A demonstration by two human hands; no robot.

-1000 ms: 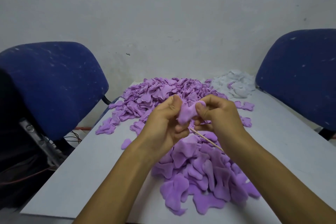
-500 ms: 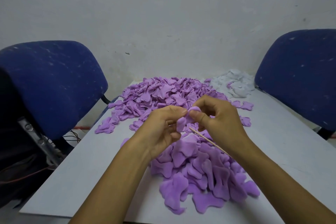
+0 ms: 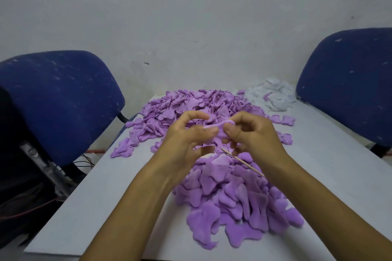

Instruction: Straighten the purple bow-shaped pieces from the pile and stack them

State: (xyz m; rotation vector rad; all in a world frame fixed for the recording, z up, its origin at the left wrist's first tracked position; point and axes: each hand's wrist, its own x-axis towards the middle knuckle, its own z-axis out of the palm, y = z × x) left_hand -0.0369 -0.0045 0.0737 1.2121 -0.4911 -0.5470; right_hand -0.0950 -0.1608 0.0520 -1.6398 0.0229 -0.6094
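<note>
Above the near heap, at mid-frame: one purple bow-shaped piece [image 3: 214, 133], held in the air between both hands, clear of the worktop [image 3: 101, 193].

Left hand [image 3: 186, 140]: grip closed on the piece's left end, thumb and curled fingers pinching it.

Right hand [image 3: 252, 135]: grip closed on the right end, thumb and forefinger pinching; a thin wooden stick [image 3: 241, 161] is also tucked in this hand, slanting down and toward the wearer over the near heap.

Orientation of the piece: long axis runs left to right, hand to hand, upper edge arched slightly upward. Its lower part is hidden behind the thumbs, so how far it is flattened cannot be told.

Near heap of purple pieces [image 3: 233, 203]: lies directly below and toward the wearer from the held piece, under the right forearm; pieces look flatter, overlapping loosely. Judged to be the stacking spot.

Far pile of purple pieces [image 3: 191, 104]: lies beyond the hands, toward the wall; crumpled, unsorted.

White scraps [image 3: 273, 97]: far right corner, beside the far pile.

Blue chairs: one left [image 3: 57, 101], one right [image 3: 347, 85], flanking the worktop.

Judgement: the placing move runs down and toward the wearer; both hands are about equally near the heap.
</note>
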